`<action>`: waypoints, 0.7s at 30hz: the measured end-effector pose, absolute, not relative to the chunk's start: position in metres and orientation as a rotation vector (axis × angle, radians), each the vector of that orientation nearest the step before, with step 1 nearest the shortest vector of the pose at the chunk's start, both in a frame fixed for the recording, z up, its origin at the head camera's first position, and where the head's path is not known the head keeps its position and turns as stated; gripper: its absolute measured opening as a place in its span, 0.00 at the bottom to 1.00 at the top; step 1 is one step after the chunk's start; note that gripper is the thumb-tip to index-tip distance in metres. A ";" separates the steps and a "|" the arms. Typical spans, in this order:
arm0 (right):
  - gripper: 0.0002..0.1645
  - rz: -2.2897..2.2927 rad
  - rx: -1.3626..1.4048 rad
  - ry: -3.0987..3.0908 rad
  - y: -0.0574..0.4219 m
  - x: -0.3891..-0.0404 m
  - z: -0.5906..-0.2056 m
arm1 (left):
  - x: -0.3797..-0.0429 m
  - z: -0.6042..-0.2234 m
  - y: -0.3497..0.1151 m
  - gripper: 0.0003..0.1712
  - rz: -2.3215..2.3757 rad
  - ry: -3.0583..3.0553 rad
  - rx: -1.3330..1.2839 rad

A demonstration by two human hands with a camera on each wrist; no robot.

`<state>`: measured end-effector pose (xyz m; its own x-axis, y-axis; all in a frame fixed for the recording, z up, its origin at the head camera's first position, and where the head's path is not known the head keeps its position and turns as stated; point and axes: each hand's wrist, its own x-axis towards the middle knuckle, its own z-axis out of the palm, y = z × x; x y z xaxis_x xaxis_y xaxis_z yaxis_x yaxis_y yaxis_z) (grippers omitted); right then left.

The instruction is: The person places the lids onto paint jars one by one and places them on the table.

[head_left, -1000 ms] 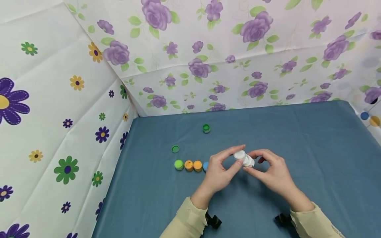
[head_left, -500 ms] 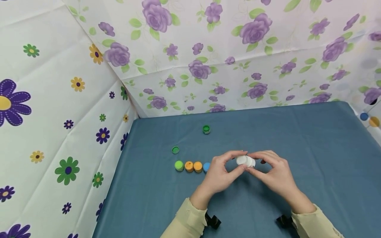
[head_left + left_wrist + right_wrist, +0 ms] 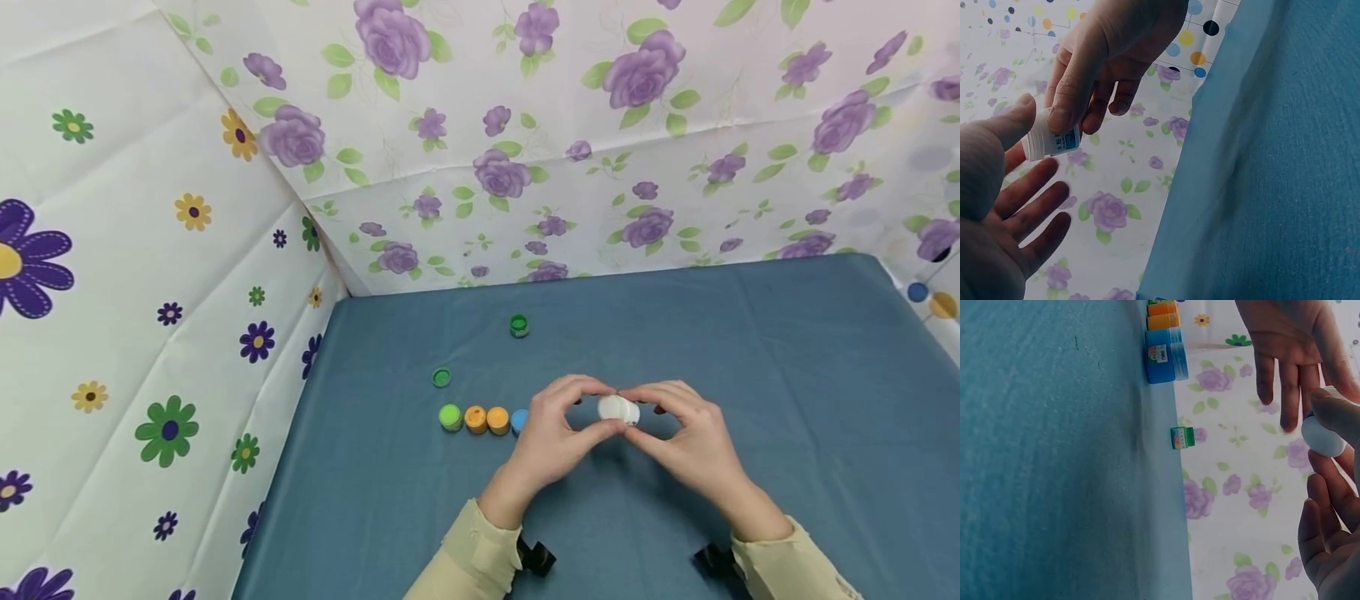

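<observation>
A small white paint jar [image 3: 632, 412] is held between both hands above the table, tilted with its white lid [image 3: 611, 407] facing left. My left hand [image 3: 553, 432] pinches the lid between thumb and forefinger, while its other fingers spread loosely in the left wrist view. My right hand [image 3: 693, 433] grips the jar's body by thumb and fingers; a printed label [image 3: 1065, 142] shows beside the thumb. The jar's white round base [image 3: 1324, 436] appears in the right wrist view. The lid sits against the jar's mouth; how tight it is I cannot tell.
Left of my hands runs a row: a light green jar [image 3: 451, 417], two orange jars [image 3: 476, 419] and blue jars [image 3: 1164, 362], partly hidden in the head view. Farther back stand an uncapped green jar [image 3: 519, 326] and its loose green lid [image 3: 442, 377]. Flowered sheets [image 3: 420, 208] border the table.
One second ago the lid was tilted and offset on the white jar. It has come down in line with the jar's mouth, and both hands have drawn closer together.
</observation>
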<state>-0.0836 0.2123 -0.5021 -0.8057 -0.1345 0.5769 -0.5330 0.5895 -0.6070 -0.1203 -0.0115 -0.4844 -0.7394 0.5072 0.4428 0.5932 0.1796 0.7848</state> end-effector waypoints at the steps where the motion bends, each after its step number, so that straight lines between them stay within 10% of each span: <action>1: 0.32 1.116 0.530 -2.344 0.212 -0.084 -0.503 | -0.121 -0.484 -0.012 0.20 -1.601 -2.344 -1.099; 21: 0.32 1.113 0.507 -2.366 0.213 -0.087 -0.510 | -0.129 -0.482 -0.019 0.19 -1.487 -2.313 -1.306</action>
